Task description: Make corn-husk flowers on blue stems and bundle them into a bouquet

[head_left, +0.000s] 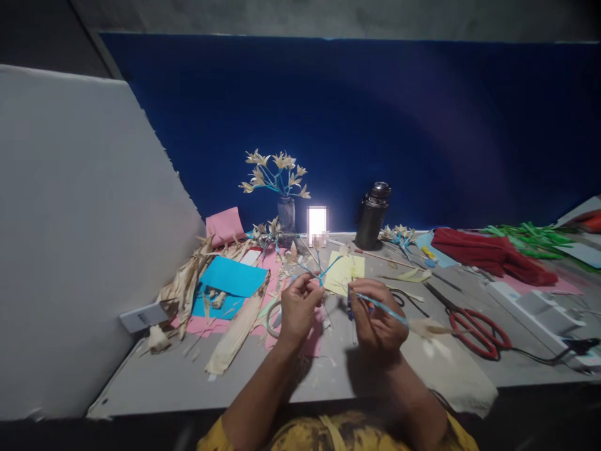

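Observation:
My left hand pinches a branching blue stem near its fork, and pale husk flowers top the branches. Close by on the right, my right hand has its fingers closed around a blue-wrapped flower stem. That stem's pale husk flower points to the right, past the knuckles. Something small and dark blue with a thin metal part shows below the right fingertips; I cannot make out what it is. A yellow paper sheet lies behind the hands, and a roll of tape sits beside my left wrist.
A glass vase of husk flowers and a dark thermos stand at the back. Red-handled scissors, a white power strip and a red cloth are on the right. Blue paper and dried husks lie left.

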Motion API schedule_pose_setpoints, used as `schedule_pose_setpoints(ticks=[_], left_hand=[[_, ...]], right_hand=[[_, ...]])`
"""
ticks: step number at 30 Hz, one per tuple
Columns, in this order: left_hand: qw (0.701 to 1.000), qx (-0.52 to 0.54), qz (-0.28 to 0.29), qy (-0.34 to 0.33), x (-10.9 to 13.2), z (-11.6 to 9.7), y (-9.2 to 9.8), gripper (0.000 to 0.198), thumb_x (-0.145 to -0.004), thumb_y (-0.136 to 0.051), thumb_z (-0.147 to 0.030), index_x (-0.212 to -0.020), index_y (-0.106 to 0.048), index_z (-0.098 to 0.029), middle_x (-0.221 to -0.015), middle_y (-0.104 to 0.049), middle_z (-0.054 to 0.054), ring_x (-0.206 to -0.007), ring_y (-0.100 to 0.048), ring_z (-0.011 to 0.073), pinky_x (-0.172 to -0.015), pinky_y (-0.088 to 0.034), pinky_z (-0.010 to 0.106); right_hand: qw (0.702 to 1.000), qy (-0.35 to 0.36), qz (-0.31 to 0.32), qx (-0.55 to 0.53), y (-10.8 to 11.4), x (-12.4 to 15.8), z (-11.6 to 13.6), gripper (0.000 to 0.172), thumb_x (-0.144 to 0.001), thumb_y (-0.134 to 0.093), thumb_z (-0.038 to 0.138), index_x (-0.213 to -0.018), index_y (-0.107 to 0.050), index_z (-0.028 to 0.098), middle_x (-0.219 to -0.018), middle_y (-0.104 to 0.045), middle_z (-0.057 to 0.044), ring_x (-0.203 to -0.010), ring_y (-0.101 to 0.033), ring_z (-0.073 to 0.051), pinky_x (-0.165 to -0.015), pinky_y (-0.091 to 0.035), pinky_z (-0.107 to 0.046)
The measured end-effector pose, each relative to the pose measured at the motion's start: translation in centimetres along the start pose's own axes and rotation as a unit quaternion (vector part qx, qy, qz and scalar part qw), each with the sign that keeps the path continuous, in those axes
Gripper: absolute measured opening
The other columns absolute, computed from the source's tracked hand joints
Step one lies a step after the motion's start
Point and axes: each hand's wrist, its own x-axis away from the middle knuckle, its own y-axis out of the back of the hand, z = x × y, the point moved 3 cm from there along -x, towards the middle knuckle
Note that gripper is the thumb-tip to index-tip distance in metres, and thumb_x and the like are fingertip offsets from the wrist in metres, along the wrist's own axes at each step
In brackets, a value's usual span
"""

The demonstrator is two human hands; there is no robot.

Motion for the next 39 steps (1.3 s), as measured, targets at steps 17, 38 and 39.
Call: schedule_pose_setpoints(ticks=[17, 38, 39], left_hand=[[0.986, -0.137, 0.043, -0.089, 1.9, -0.2, -0.4, 0.015, -0.081, -0.066, -0.027, -0.072, -0.072, -0.016, -0.073, -0.071, 0.004, -0.071, -0.064, 0.0189, -0.067, -0.048, 0.026], [0.978, -0.178, -0.039, -0.099, 1.8, 1.2, 0.1, 0.008, -0.072, -0.069, -0.025, -0.07, -0.072, -0.019, -0.069, -0.07, 0.003, -0.067, -0.061, 0.019, -0.067, -0.047, 0.028], [0.983, -0.157, -0.028, -0.095, 1.8, 1.1, 0.2, 0.009, -0.071, -0.071, -0.025, -0.075, -0.074, -0.018, -0.075, -0.073, 0.005, -0.071, -0.063, 0.0205, -0.069, -0.049, 0.03]], right_hand=[[0.988, -0.033, 0.056, 0.139, -2.7, 0.2, -1.4, 0.023, -0.09, -0.057, 0.023, -0.067, -0.057, 0.021, -0.063, -0.058, 0.0, -0.058, -0.051, -0.015, -0.057, -0.04, -0.027], [0.989, -0.113, 0.093, 0.005, -2.5, 0.7, -3.0, 0.012, -0.082, -0.065, 0.032, -0.08, -0.069, 0.021, -0.077, -0.073, -0.005, -0.07, -0.068, -0.021, -0.069, -0.055, -0.033], [0.988, -0.119, 0.098, -0.008, -2.4, 0.8, -3.2, 0.013, -0.083, -0.065, 0.033, -0.082, -0.07, 0.021, -0.079, -0.073, -0.005, -0.071, -0.069, -0.021, -0.069, -0.055, -0.033]])
